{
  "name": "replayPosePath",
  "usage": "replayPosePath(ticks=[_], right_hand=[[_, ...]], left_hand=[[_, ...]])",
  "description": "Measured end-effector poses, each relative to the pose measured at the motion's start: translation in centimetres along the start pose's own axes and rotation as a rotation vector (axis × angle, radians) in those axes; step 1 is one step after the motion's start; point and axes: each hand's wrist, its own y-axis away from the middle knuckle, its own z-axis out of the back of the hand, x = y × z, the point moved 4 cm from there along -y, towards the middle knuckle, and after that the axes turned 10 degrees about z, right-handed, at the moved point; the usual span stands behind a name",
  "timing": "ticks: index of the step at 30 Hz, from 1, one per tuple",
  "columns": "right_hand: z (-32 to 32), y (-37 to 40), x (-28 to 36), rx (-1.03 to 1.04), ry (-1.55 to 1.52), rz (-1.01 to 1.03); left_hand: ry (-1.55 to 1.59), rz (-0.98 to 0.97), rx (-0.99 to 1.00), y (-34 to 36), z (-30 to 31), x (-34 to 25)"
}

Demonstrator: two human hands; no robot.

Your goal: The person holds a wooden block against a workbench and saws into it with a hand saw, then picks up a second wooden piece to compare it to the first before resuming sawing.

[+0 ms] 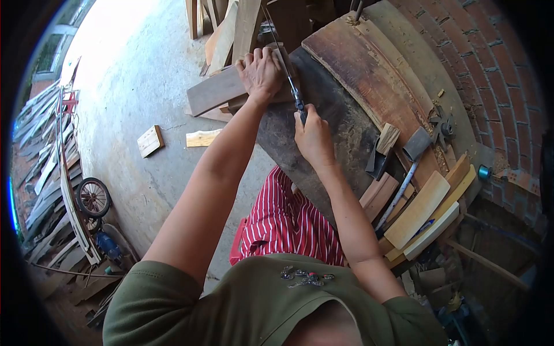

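My left hand (262,75) bears down on a grey-brown wooden board (216,92), its fingers curled over the far part. The board lies at the edge of a dark work surface (337,112), with other wood under it. In my right hand (314,138) is the dark handle of a handsaw (295,92). Its narrow blade points away from me, close along the right side of the board and my left hand. The far end of the blade overlaps the upright planks, and where its teeth meet the wood is hidden.
Planks (247,29) stand upright beyond the board. To the right lie a long brown plank (369,72), a hammer-like tool (416,144) and several pale wood pieces (418,210). Two offcuts (151,141) rest on the concrete floor. A wheel (93,197) and stacked wood strips are at left.
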Motion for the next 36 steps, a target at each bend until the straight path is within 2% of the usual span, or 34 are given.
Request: replayPosePath(ticks=[1, 4, 5, 7, 11, 12, 15, 17, 19, 21, 22, 25, 26, 28, 31, 34, 36], right_hand=[[-0.2, -0.3, -0.2, 0.020, 0.018, -0.012], [-0.5, -1.4, -0.3, 0.019, -0.022, 0.025], [-0.2, -0.8, -0.2, 0.019, -0.031, 0.015], [1.0, 2.4, 0.3, 0.061, -0.018, -0.031], [4.1, 10.4, 0.8, 0.097, -0.052, -0.141], [3.7, 9.4, 0.6, 0.086, -0.067, -0.158], [0.8, 0.3, -0.3, 0.065, 0.002, -0.042], [-0.1, -1.6, -0.2, 0.040, 0.025, 0.008], [1.4, 1.0, 0.0, 0.073, -0.032, 0.008], [4.4, 8.6, 0.7, 0.105, -0.034, -0.102], [4.8, 10.5, 0.4, 0.130, -0.052, -0.133], [4.2, 6.6, 1.0, 0.163, -0.026, -0.136], [3.0, 3.4, 0.5, 0.079, -0.008, -0.043], [0.5, -2.1, 0.0, 0.049, 0.025, 0.043], [2.7, 1.9, 0.5, 0.066, -0.055, -0.016], [5.8, 10.3, 1.4, 0.132, -0.033, -0.134], [5.3, 10.2, 1.0, 0.139, -0.075, -0.201]], left_hand=[[-0.016, 0.067, 0.011, -0.1, -0.4, 0.3], [0.023, -0.001, -0.141, -1.1, -0.7, 0.9], [0.031, -0.009, -0.066, -1.3, -0.8, 0.9], [-0.016, 0.031, -0.072, -1.6, -1.0, 1.1], [-0.016, -0.017, -0.109, -1.8, -0.9, 0.9], [-0.023, -0.006, -0.086, -1.7, -1.0, 0.9], [-0.042, -0.008, -0.028, -1.6, -0.8, 0.5], [-0.031, 0.055, 0.002, -1.7, -0.6, 0.8], [-0.048, 0.048, 0.021, -1.6, -0.7, 0.9], [-0.038, 0.123, 0.025, -2.5, -1.0, 1.2], [-0.038, 0.072, 0.001, -1.8, -0.5, 0.8], [-0.022, 0.040, -0.005, -1.4, -0.7, 0.7], [-0.032, 0.026, -0.019, -1.2, -0.7, 0.6], [-0.032, 0.030, -0.017, -1.3, -0.8, 0.3], [-0.035, 0.034, 0.020, -1.6, -1.3, 0.9], [-0.032, 0.035, -0.003, -1.9, -1.0, 1.1], [-0.037, 0.025, 0.000, -1.3, -1.2, 1.3]])
